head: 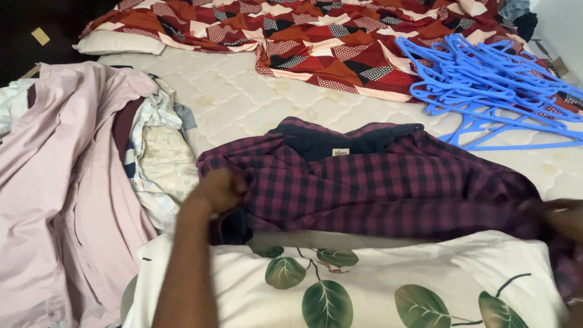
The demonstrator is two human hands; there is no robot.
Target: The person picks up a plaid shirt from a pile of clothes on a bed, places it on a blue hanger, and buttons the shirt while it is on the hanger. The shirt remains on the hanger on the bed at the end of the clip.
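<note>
The left hand (220,190) is closed in a fist on the near left edge of a maroon checked shirt (376,182), pinching a fold of its cloth at the shoulder or sleeve. The right hand (562,218) sits at the far right edge of the view, blurred and partly cut off; it touches the shirt's other end, but whether its fingers are closed on the cloth I cannot tell.

The shirt lies spread between the two hands, its long axis running from one hand to the other, with the dark collar pointing away from the person. So the garment stretches straight across in front, each hand at one end, and the left hand is the one plainly gripping it.

Just below the hands, nearest the person, lies a white pillow with green leaves (364,285), and the shirt's near hem overlaps its top edge. Left of the left hand is a heap of clothes with a pale pink shirt (54,182) on top. Beyond the right hand lies a pile of blue hangers (486,85), and farther off a red patterned sheet (328,36), all on the quilted mattress (243,97)
</note>
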